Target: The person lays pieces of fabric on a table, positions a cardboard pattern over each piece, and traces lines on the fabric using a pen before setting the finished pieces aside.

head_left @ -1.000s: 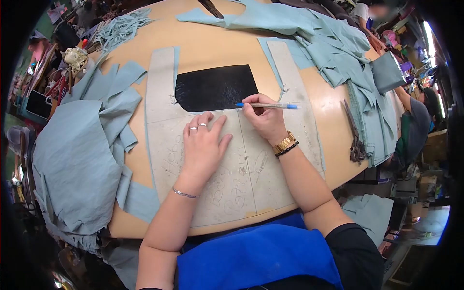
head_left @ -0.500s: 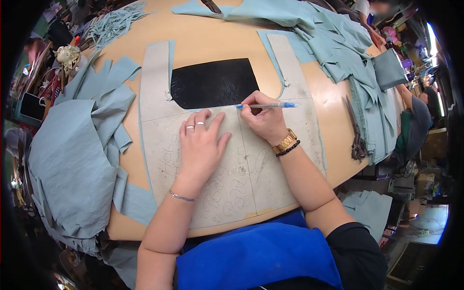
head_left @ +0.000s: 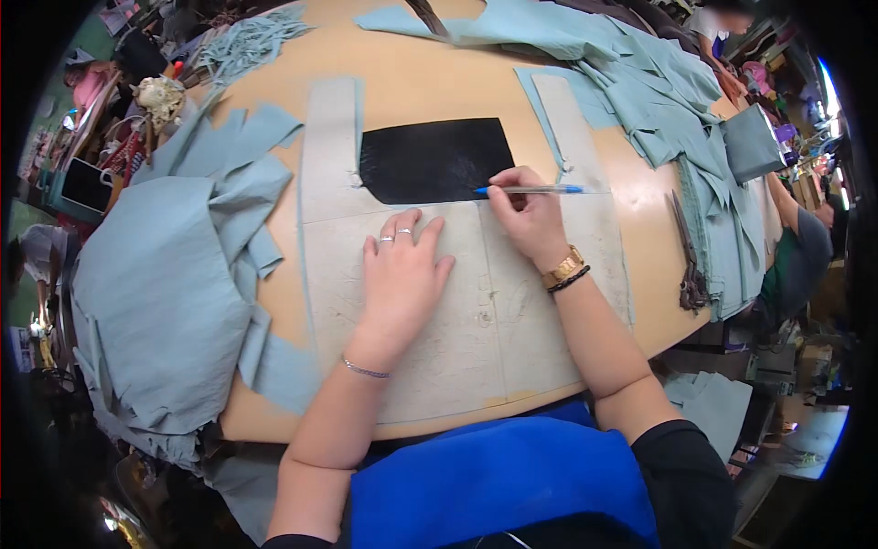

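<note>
A pale card pattern (head_left: 439, 361) with two long arms and handwriting lies flat on the table, light blue-green fabric showing along its edges. Fingers spread, my left hand (head_left: 402, 270) rests flat on the card just below its cut-out. My right hand (head_left: 530, 220) pinches a blue-tipped pen (head_left: 549, 189). The pen's tip is by the cut-out's lower edge, over a black sheet (head_left: 430, 160) that fills part of the opening. Whether the tip touches the sheet I cannot tell.
Blue-green fabric pieces (head_left: 160, 302) are heaped at the left, and more fabric (head_left: 640, 82) is piled at the far right. Dark scissors (head_left: 688, 252) lie on the table (head_left: 654, 215) to the right. Thin fabric strips (head_left: 251, 46) lie at the back left. Another person (head_left: 718, 41) is at the far right.
The camera view has shifted, so everything appears farther right. My right hand's pen tip has moved slightly away from me, off the card edge and over the black sheet. My left hand stays on the card.
</note>
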A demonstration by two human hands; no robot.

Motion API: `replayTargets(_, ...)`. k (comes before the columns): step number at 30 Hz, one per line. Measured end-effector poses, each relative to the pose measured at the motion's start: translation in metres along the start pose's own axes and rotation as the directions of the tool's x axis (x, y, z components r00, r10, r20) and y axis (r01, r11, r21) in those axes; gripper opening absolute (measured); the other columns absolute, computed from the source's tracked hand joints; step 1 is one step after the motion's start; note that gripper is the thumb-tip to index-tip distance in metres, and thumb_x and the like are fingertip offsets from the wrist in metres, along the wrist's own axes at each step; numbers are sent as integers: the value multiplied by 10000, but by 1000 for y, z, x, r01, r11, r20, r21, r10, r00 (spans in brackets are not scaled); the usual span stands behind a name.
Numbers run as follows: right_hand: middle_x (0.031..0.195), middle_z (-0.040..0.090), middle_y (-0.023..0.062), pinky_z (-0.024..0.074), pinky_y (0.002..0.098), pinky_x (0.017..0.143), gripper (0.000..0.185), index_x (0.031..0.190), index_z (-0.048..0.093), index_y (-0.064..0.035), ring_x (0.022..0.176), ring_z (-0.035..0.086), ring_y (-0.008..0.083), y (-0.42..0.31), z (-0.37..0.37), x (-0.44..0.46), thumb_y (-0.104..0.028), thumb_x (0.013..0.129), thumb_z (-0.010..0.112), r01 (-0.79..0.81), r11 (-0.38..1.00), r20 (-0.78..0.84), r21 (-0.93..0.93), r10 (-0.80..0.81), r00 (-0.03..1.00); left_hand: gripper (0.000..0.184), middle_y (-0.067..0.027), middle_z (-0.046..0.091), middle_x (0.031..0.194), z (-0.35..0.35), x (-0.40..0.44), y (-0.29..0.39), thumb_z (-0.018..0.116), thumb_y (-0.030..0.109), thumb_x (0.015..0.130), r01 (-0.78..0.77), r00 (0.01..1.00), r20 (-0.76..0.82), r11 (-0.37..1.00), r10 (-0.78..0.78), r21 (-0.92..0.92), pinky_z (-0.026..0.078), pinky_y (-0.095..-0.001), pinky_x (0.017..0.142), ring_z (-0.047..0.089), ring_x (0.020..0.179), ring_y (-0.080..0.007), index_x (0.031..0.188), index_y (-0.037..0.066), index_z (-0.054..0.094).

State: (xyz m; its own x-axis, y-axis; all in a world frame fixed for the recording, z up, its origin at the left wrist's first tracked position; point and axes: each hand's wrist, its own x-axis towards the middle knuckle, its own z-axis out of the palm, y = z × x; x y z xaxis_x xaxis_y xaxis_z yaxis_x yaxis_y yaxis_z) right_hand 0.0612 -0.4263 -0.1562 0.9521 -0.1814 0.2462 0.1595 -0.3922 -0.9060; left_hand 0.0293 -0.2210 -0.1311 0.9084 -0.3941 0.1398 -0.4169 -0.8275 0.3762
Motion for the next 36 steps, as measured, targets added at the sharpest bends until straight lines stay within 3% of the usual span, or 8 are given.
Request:
replayTargets(4,821,683,33,505,203,633,107,968,639,-15,743,644,76,0,2,10,-84,889,660,-131,920,-18,369,149,989,755,-218,344,1470,-19,-4,-9,737,463,775,198,978,39,974,-203,113,320,-608,1033,319,1374,-376,1374,85,474)
replayTargets(7,800,683,35,508,198,637,115,970,638,-9,736,642,75,-21,16,16,-85,888,664,-266,871,107,413,244,964,872,-247,273,1510,-24,-3,-13,755,540,725,261,958,103,962,-268,78,294,-669,1025,253,1415,-392,1398,86,437)
replayTargets(11,772,667,10,476,196,576,96,923,644,-29,672,600,36,-13,66,32,-112,877,658,-41,948,192,317,-22,981,879,-251,279,1509,-27,-1,-14,761,547,713,273,952,122,958,-281,84,304,-676,1017,251,1418,-391,1394,92,443)
replayTargets(13,879,662,34,523,217,711,98,971,622,-20,815,649,84,-18,83,37,-96,910,630,-64,959,279,275,-16,960,874,-250,280,1510,-27,0,-13,764,546,711,262,955,124,962,-270,79,309,-677,1013,253,1417,-394,1393,101,447)
replayTargets(15,892,672,38,524,216,723,124,1008,631,-18,826,651,84,-22,85,40,-92,909,628,-164,914,334,371,34,942,869,-245,289,1509,-28,0,-13,769,538,707,271,953,122,959,-279,80,318,-662,1015,262,1413,-391,1391,108,451)
replayTargets(17,782,666,9,485,202,597,104,935,660,-18,686,599,42,-28,69,40,-105,879,666,-110,857,182,504,19,983,864,-239,299,1507,-29,1,-14,775,530,705,263,954,127,962,-271,77,326,-645,1021,270,1410,-387,1390,112,454)
replayTargets(23,741,650,10,485,213,606,75,883,640,-19,670,586,43,49,-67,42,-90,860,645,34,984,-276,177,17,961,845,-228,355,1481,-31,0,-13,787,497,706,248,960,114,965,-257,86,333,-579,1051,313,1393,-359,1385,111,466)
replayTargets(36,620,561,-25,419,226,540,122,777,619,-29,583,503,40,66,-101,29,-143,800,657,-38,998,-233,-55,25,972,813,-254,364,1468,-31,0,-11,797,466,707,194,977,75,976,-202,100,348,-456,1088,342,1373,-375,1359,88,495)
